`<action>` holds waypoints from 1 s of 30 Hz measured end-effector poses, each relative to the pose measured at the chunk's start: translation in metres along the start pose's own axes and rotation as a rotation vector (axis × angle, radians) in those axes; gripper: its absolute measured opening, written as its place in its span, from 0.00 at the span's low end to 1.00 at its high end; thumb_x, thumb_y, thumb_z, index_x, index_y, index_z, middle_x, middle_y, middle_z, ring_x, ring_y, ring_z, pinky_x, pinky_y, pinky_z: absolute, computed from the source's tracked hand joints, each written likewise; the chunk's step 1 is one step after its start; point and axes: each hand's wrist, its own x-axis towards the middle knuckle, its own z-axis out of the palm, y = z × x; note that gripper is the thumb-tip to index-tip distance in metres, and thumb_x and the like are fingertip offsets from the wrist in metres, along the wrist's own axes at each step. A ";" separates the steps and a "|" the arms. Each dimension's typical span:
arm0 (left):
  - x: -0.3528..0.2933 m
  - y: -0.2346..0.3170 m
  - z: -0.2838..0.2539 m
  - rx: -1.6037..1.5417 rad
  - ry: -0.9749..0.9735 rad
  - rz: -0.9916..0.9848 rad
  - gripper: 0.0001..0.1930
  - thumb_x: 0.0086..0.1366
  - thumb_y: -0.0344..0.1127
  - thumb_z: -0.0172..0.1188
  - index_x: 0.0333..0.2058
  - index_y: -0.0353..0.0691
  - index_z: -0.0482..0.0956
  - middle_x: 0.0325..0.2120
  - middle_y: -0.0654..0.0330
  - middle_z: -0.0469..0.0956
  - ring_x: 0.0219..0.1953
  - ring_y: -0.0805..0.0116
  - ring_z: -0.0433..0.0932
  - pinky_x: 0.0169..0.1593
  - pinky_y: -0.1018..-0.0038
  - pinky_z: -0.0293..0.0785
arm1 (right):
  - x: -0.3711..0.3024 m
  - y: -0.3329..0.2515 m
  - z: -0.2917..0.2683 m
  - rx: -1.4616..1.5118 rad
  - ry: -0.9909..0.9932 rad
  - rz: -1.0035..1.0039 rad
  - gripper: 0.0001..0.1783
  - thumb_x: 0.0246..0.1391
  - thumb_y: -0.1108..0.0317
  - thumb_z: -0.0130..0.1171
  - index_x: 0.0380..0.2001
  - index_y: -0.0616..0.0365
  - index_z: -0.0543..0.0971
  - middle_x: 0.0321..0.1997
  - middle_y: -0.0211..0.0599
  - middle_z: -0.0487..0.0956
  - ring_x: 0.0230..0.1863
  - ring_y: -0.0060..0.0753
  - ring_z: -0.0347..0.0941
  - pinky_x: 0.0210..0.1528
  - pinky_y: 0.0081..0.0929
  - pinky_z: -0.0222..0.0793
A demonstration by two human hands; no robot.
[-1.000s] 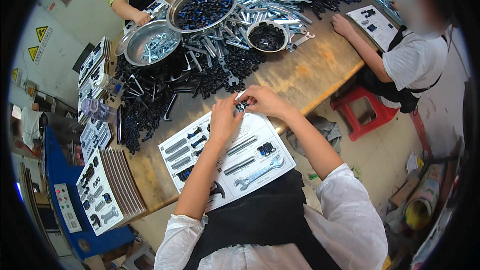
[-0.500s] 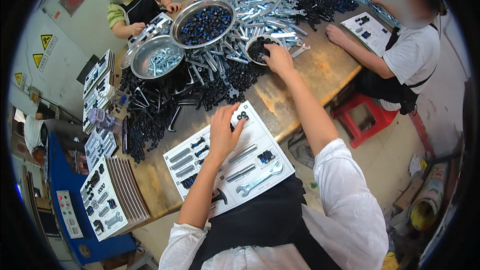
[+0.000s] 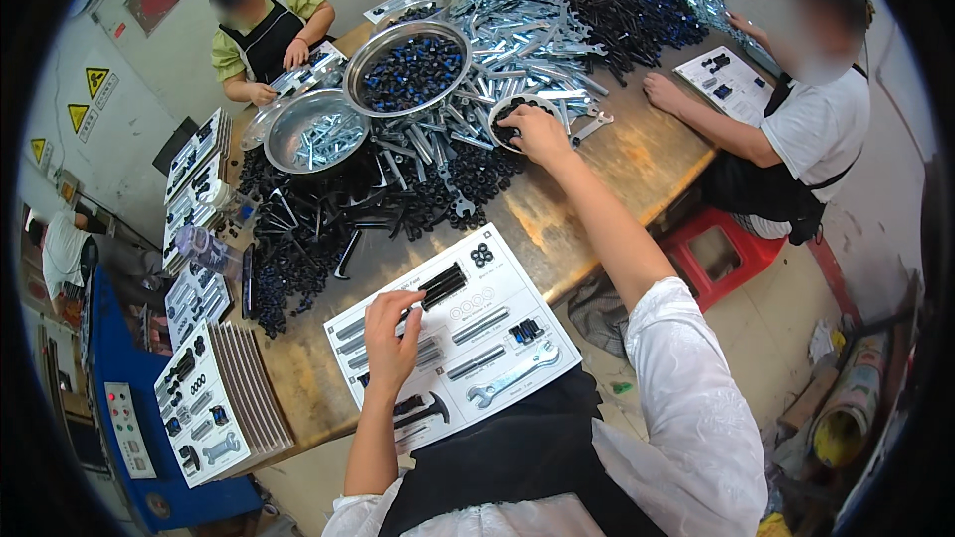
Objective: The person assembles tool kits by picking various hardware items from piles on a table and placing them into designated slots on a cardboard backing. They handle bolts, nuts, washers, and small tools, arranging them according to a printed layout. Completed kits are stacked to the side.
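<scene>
A white printed card [image 3: 527, 293] is laid on the desk [image 3: 642, 174], with its places — so far as can be judged — partly filled. Four black rings [image 3: 482, 256] are set at its 1 o'clock corner; nearer the middle, a row of ring outlines [image 3: 473, 303] is left uncovered. Black bars [image 3: 444, 285] are placed at 12 o'clock, and beside their 8 o'clock end the left hand [image 3: 390, 343] is held, its grip narrow; whether anything is pinched cannot be told. Dark bolts [image 3: 525, 330] are shown at 3 o'clock and a wrench [image 3: 512, 378] at 4, whether laid or printed being unclear. The right hand [image 3: 540, 134] is extended to 1 o'clock, over the white bowl [image 3: 493, 121]; its fingertips are hidden — that grip cannot be read.
</scene>
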 end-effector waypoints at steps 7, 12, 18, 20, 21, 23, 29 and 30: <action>-0.045 -0.008 -0.028 -0.021 0.095 -0.125 0.06 0.65 0.27 0.60 0.39 0.38 0.84 0.37 0.55 0.80 0.43 0.57 0.77 0.48 0.68 0.71 | 0.008 0.011 0.008 -0.100 0.060 -0.251 0.10 0.50 0.68 0.64 0.37 0.45 0.87 0.38 0.31 0.82 0.43 0.40 0.80 0.44 0.37 0.77; -0.075 -0.016 -0.042 -0.032 0.148 -0.181 0.06 0.67 0.26 0.58 0.38 0.35 0.84 0.36 0.54 0.80 0.41 0.59 0.78 0.47 0.69 0.71 | 0.009 0.013 0.009 0.081 0.171 -0.026 0.09 0.53 0.64 0.63 0.36 0.51 0.86 0.37 0.35 0.85 0.41 0.43 0.81 0.42 0.39 0.76; -0.087 -0.017 -0.061 -0.024 0.221 -0.268 0.06 0.68 0.26 0.57 0.38 0.33 0.83 0.37 0.53 0.80 0.42 0.60 0.79 0.49 0.70 0.73 | -0.026 -0.030 -0.006 0.661 0.052 0.335 0.14 0.53 0.62 0.69 0.40 0.59 0.87 0.32 0.38 0.87 0.34 0.28 0.83 0.38 0.26 0.76; -0.090 -0.025 -0.063 -0.012 0.229 -0.265 0.06 0.68 0.26 0.57 0.38 0.32 0.83 0.36 0.53 0.80 0.41 0.60 0.80 0.49 0.70 0.73 | -0.070 -0.069 -0.013 0.800 -0.194 0.283 0.14 0.53 0.63 0.69 0.40 0.59 0.87 0.32 0.37 0.87 0.33 0.27 0.83 0.38 0.25 0.76; -0.089 -0.026 -0.063 -0.016 0.229 -0.275 0.06 0.68 0.26 0.57 0.38 0.32 0.83 0.36 0.53 0.80 0.41 0.60 0.80 0.49 0.70 0.73 | -0.094 -0.095 -0.018 0.767 -0.327 0.279 0.13 0.52 0.63 0.70 0.39 0.59 0.87 0.31 0.38 0.87 0.33 0.29 0.83 0.38 0.26 0.76; -0.090 -0.027 -0.061 -0.037 0.221 -0.286 0.06 0.68 0.26 0.58 0.38 0.33 0.83 0.36 0.53 0.80 0.41 0.60 0.80 0.49 0.71 0.73 | -0.135 -0.142 -0.023 0.657 -0.518 0.226 0.12 0.49 0.64 0.71 0.36 0.59 0.87 0.30 0.40 0.86 0.33 0.34 0.83 0.39 0.29 0.77; -0.075 -0.009 -0.056 0.007 0.164 -0.155 0.06 0.67 0.26 0.59 0.39 0.36 0.84 0.36 0.56 0.81 0.39 0.61 0.79 0.46 0.71 0.73 | -0.161 -0.168 -0.004 0.435 -0.596 0.253 0.11 0.48 0.63 0.72 0.29 0.61 0.87 0.25 0.42 0.85 0.28 0.36 0.82 0.34 0.32 0.75; -0.074 -0.008 -0.055 0.010 0.155 -0.156 0.06 0.67 0.26 0.59 0.39 0.36 0.84 0.36 0.56 0.81 0.39 0.61 0.79 0.45 0.71 0.73 | -0.161 -0.164 -0.005 0.459 -0.569 0.271 0.11 0.48 0.63 0.72 0.28 0.60 0.87 0.25 0.42 0.85 0.28 0.36 0.82 0.34 0.32 0.75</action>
